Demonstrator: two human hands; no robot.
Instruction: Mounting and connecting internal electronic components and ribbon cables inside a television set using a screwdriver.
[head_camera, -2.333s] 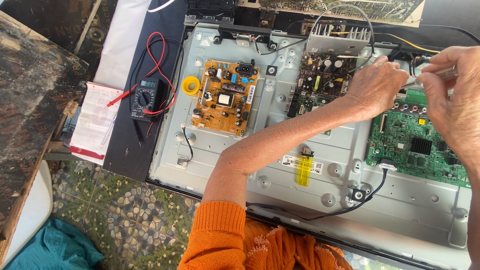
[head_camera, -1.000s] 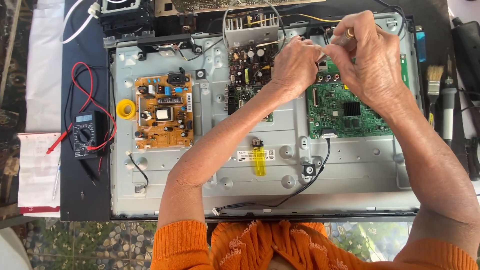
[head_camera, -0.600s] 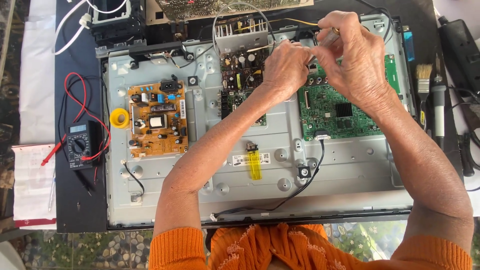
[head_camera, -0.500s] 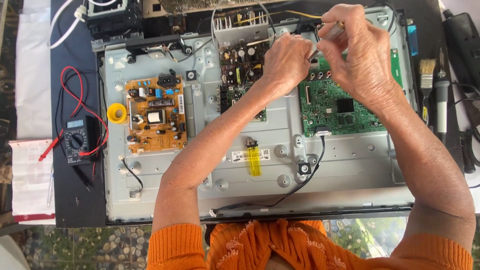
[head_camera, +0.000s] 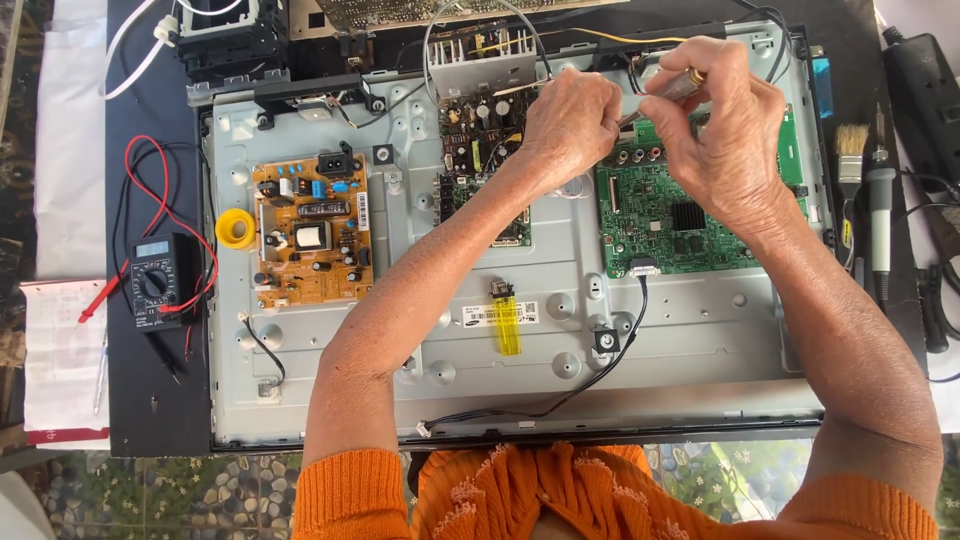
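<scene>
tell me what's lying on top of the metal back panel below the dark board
A yellow lighter lies on the metal back panel, partly over a white label; the label's middle is covered.

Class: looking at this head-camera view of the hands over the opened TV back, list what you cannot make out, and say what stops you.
- Tip of the metal tool in the right hand: head view, hidden behind the left hand.
- Top left of the green board: covered by both hands.
- Grey tool at right: lower end too small to identify.
- Black device: cut off by the right edge.
</scene>
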